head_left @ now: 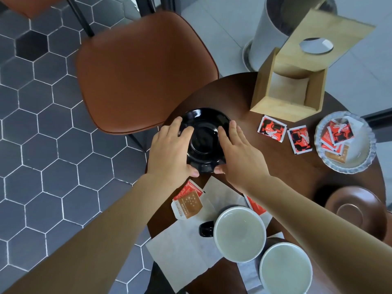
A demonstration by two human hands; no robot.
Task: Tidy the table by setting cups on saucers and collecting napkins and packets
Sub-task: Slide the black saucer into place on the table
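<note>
A black saucer (204,132) lies at the far left edge of the round dark table (233,92). My left hand (171,149) grips its left rim and my right hand (237,151) grips its right rim. Two cups with pale insides stand near me: a black-handled one (239,233) and a second one (285,270). A brown saucer (354,211) lies at the right. White napkins (186,251) lie under the cups. Red packets (271,125) (300,140) lie loose, and a brown packet (187,205) sits beside my left forearm.
A wooden napkin box (288,90) stands open at the back of the table. A ribbed white dish (345,143) holds several packets at the right. A brown chair (144,71) stands close to the table's left. A metal bin (273,28) stands on the floor behind.
</note>
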